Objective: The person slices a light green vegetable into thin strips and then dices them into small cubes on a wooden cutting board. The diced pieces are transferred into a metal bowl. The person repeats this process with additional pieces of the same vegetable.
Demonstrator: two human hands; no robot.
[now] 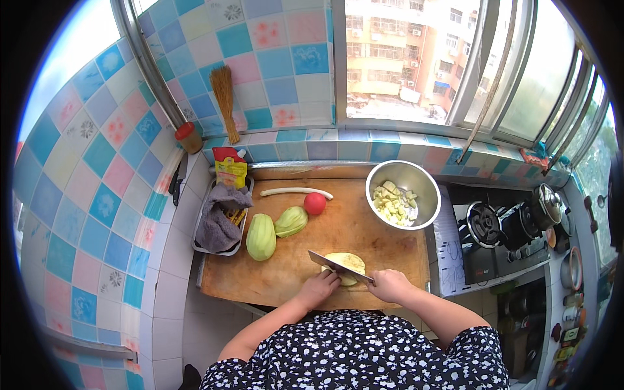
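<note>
The right hand [388, 286] grips a knife [339, 266] by its handle. The blade crosses a pale vegetable [350, 261] between the two hands. The left hand [320, 288] is bent beside it; I cannot tell if it holds on. Ahead of the left hand sit two peeled green vegetables [261, 237] and a red tomato [314, 203]. Beyond the right hand, a metal bowl [427, 195] has chopped bits [392, 205].

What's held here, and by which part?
The right hand holds a kitchen knife by its handle; the left hand steadies a peeled vegetable at its left.
</note>
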